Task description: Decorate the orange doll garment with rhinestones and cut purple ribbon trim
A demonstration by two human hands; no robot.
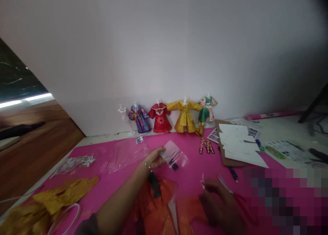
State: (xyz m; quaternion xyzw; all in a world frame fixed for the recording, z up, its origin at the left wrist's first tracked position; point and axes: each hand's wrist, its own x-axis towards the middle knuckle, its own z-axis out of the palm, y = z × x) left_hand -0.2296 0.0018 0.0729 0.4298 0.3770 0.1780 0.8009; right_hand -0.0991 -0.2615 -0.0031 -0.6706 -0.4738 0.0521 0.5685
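Observation:
Held by its edge in my left hand point(155, 159) is a sheet of small white stick-on pearls point(170, 151), its fingers closed on it. A small clear plastic bag point(182, 159) and a dark piece lie by the sheet. My right hand point(220, 201) is at the lower right, dim and blurred, with its fingers bent together. A thin white thing point(203, 183) shows at its fingertips; its kind is unclear. Orange doll-sized clothing point(157, 214) with a dark green strip point(154, 185) lies below my hands. Scissors point(225, 183) with red handles rest beside my right hand.
Dressed miniature forms, in purple, red point(161, 119), yellow point(186, 117) and green, stand along the wall beside a bare white one. Cut white paper point(238, 142) lies on a brown board at right. Yellow fabric point(64, 195) and plastic bags point(123, 153) are at left on the pink mat.

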